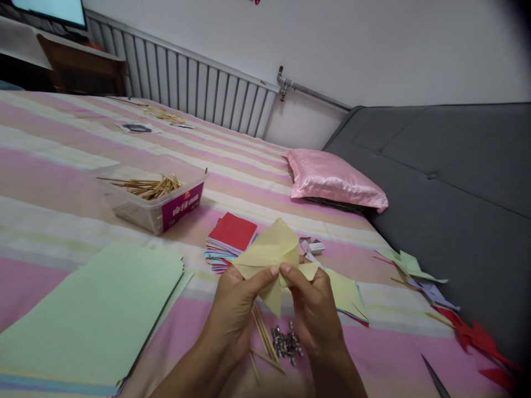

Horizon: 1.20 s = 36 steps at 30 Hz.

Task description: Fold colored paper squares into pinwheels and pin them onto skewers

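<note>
Both hands hold a pale yellow paper pinwheel [277, 243] with folded blades, in the middle of the head view. My left hand [236, 304] pinches it near its centre, thumb on top. From the other side my right hand [314, 304] does the same, the thumbs almost touching. Below the pinwheel, thin wooden sticks [265, 338] and a small heap of shiny metal pieces [286, 344] lie on the striped bedspread. Behind the left hand is a stack of square coloured papers [233, 231], red on top. More yellow squares [345, 293] lie beside the right hand, partly covered.
A clear plastic box [182, 205] holds many sticks [151, 188]. Large light green sheets [95, 309] lie at left. Green, purple and red paper pinwheels [473, 334] rest along the grey headboard [448, 155]. A dark pointed blade [435, 376] lies front right, a pink pillow [336, 179] farther back.
</note>
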Tool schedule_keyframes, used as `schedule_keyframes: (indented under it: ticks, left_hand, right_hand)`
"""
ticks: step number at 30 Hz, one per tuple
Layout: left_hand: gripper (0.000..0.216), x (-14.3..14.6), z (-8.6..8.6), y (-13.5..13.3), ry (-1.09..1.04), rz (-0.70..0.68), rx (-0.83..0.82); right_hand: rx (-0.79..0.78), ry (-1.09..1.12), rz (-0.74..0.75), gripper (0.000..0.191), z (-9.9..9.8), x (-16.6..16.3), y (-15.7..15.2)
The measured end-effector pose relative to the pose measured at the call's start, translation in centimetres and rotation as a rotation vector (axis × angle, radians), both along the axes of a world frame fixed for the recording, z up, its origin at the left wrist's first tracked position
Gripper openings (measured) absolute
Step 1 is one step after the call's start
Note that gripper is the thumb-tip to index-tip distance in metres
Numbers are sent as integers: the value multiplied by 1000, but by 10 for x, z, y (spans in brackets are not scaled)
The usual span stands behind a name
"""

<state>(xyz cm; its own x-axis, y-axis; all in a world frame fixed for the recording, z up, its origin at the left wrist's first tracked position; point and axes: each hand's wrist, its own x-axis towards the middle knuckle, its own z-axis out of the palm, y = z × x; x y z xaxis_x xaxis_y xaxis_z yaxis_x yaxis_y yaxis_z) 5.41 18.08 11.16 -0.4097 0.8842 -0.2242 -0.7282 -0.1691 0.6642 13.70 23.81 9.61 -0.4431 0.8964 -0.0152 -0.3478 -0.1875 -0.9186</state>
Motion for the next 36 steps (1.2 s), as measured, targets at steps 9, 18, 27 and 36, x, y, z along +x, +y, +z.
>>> schedule_keyframes:
  ticks: [9, 18, 27, 36]
  left_hand:
    - [21, -32, 1, -8, 392, -197, -130]
    - [25, -26, 2, -10, 372, -367, -111]
    - [23, -28, -1, -10, 384, -358, -91]
    - [23, -30, -2, -6, 342, -129, -184]
  right_hand:
    - [-101, -77, 169, 16, 7, 23, 19]
    - [8, -230, 360, 18, 2, 24, 19]
    - [-6, -261, 390, 25, -3, 25, 19]
    - [234, -245, 335, 35, 14, 23, 16]
